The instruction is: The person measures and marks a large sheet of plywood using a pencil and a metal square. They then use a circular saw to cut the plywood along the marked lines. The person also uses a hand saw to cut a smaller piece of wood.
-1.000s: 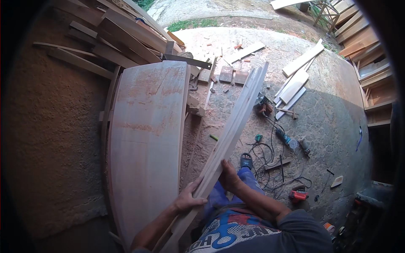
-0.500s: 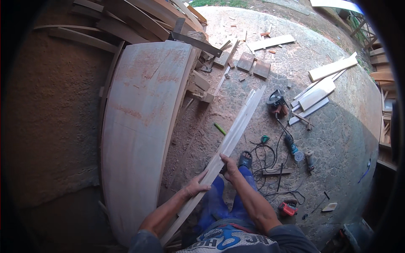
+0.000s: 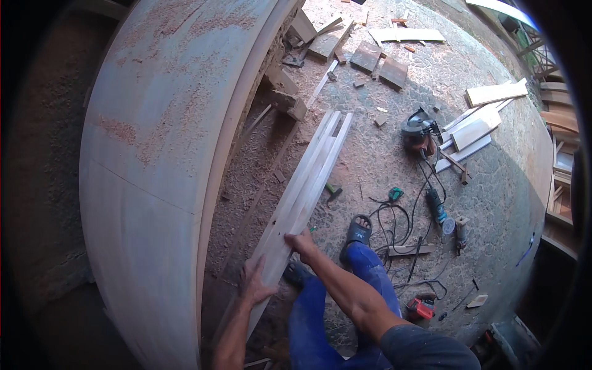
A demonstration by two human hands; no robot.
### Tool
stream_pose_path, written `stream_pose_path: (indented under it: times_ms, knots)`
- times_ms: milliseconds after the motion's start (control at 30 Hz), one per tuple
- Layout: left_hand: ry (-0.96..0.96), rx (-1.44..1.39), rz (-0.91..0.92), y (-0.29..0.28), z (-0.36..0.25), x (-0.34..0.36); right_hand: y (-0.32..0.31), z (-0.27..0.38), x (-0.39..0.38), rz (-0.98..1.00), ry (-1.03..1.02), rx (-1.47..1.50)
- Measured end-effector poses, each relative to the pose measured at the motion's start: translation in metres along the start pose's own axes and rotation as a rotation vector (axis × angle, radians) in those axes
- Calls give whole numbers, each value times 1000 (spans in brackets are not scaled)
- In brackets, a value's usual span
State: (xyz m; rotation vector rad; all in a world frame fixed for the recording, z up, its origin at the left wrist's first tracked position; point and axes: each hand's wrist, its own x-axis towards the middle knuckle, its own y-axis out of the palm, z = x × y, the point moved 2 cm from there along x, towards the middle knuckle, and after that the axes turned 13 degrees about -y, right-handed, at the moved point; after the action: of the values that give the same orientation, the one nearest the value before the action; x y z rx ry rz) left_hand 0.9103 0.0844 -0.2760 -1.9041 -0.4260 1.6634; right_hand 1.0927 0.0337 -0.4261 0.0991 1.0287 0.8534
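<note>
A stack of long pale wooden planks [image 3: 308, 179] slants from the lower left up toward the middle of the sawdust-covered ground. My left hand [image 3: 254, 282] grips the planks' near end along the left edge. My right hand [image 3: 302, 242] holds the same planks on their right edge a little farther up. My legs in blue trousers and a dark sandal [image 3: 357, 231] stand just right of the planks. A large curved pale wooden panel [image 3: 154, 154] lies to the left, close beside the planks.
Power tools and tangled cables [image 3: 425, 203] lie on the ground to the right, with a circular saw [image 3: 418, 128] and a red tool [image 3: 420, 307]. Short boards [image 3: 481, 123] and offcuts [image 3: 377, 61] are scattered farther off. Stacked timber [image 3: 558, 123] stands at the right edge.
My view has dropped closer to the ground and the planks have come lower, their far end now near the sawdust. Both hands keep their hold on the near end.
</note>
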Motion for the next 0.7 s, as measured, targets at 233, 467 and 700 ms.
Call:
stream_pose_path:
  times_ms: [233,467,700]
  knots:
    - [-114,286,-54,32,77,95,18,-102,93,-477,-40,-570]
    - [-98,260,-413,50,152,168,53,-69,102,-36,87,-378]
    - [250,-480,-301,7,30,-4,-8,56,20,-189,-325,-673]
